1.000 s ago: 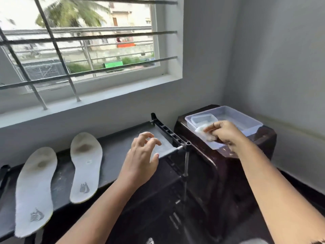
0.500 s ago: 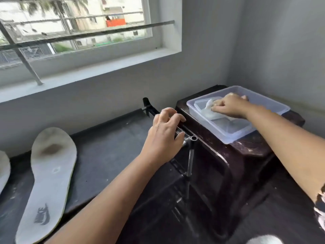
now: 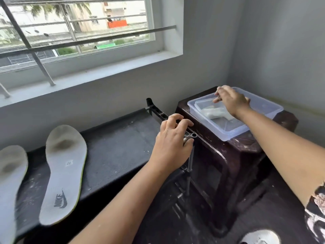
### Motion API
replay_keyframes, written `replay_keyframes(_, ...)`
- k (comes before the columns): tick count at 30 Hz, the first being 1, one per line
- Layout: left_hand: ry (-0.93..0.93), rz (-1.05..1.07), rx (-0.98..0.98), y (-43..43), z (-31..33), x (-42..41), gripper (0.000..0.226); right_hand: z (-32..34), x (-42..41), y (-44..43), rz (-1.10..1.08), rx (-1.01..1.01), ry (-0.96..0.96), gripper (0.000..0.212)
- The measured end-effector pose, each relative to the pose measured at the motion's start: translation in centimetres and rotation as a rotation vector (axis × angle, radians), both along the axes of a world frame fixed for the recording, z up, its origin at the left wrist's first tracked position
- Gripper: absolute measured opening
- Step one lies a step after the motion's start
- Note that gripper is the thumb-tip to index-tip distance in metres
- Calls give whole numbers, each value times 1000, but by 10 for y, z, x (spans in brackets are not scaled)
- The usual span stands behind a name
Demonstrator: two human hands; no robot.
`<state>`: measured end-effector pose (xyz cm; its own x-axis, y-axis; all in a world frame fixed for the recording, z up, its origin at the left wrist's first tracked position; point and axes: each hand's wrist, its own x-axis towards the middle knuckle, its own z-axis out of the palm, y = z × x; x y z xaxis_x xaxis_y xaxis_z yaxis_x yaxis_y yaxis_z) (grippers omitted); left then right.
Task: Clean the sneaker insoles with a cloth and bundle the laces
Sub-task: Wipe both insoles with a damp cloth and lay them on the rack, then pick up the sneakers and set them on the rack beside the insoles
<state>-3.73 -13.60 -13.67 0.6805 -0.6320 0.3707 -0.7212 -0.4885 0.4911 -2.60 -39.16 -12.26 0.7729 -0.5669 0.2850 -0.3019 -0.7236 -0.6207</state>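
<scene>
The 2 grey insoles lie flat and side by side on the black shelf of a low rack under the window, well apart from both hands. The first insole shows whole, with a dark worn patch at the heel end and a printed logo at the toe end. The second insole is cut off by the left edge of the view.

The left hand grips the side rail at the right end of the rack. Its fingers are curled over the top of the rail and its thumb sits just below, beside the open end of a metal tube.

A dark brown plastic stool stands just beside the rack. On it sits a clear plastic tub, and a smaller clear container rests in the tub's left part. The white cloth lies folded inside, low in the tub.

The right hand hangs over the tub above the cloth, fingers bent and pointing down toward the small container. Whether those fingertips pinch anything cannot be told. A black and white patterned sleeve shows at the right edge.
</scene>
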Motion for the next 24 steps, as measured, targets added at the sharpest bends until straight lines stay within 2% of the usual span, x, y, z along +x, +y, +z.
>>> replay_keyframes(5, 75, -8, -3, 5, -4, -34, 37, -14, -38, 22, 22, 251, -140, 33)
replay_keyframes(9, 184, -36, 28, 1, -33, -79, 37, -47, -88, 52, 78, 417, -251, 11)
replay_keyframes(11, 256, -59, 41, -2, -52, -106, 37, -60, -119, 65, 79, 415, -311, 6)
replay_keyframes(13, 314, -81, 79, -6, -70, -131, 37, -74, -148, 72, 50, 409, -337, 10)
replay_keyframes(15, 374, -94, 126, -10, -86, -149, 35, -93, -176, 78, 23, 475, -341, 10)
replay_keyframes(18, 467, -108, 235, -21, -104, -169, 33, -133, -217, 77, -35, 527, -216, 8)
replay_keyframes(24, 534, -144, 557, -50, -155, -202, 33, -239, -284, 59, -205, 632, 171, 6)
